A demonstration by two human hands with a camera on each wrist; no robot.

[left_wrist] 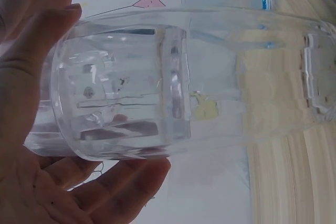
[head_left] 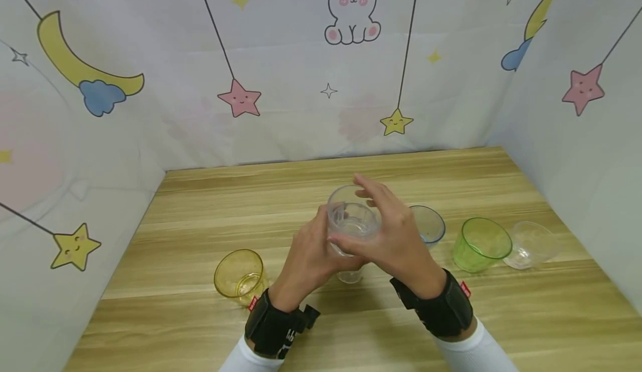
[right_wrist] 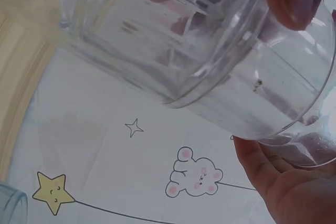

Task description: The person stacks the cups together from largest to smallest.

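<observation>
Two clear plastic cups are stacked between my hands at the middle of the table. The upper clear cup (head_left: 353, 211) has its open rim facing up, and its lower part sits inside the lower clear cup (left_wrist: 220, 72). My left hand (head_left: 312, 256) grips around the lower cup near its rim. Thumb and fingers of my right hand (head_left: 393, 230) hold the upper cup from the right side. Below the hands shows the lower cup's base (head_left: 349, 276); whether it touches the table cannot be told.
A yellow cup (head_left: 239, 274) stands left on the wooden table (head_left: 200, 204). To the right are a blue-rimmed cup (head_left: 428, 224), partly behind my right hand, a green cup (head_left: 481, 245) and another clear cup (head_left: 533, 245). A patterned white curtain (head_left: 291, 132) borders the table's back and sides.
</observation>
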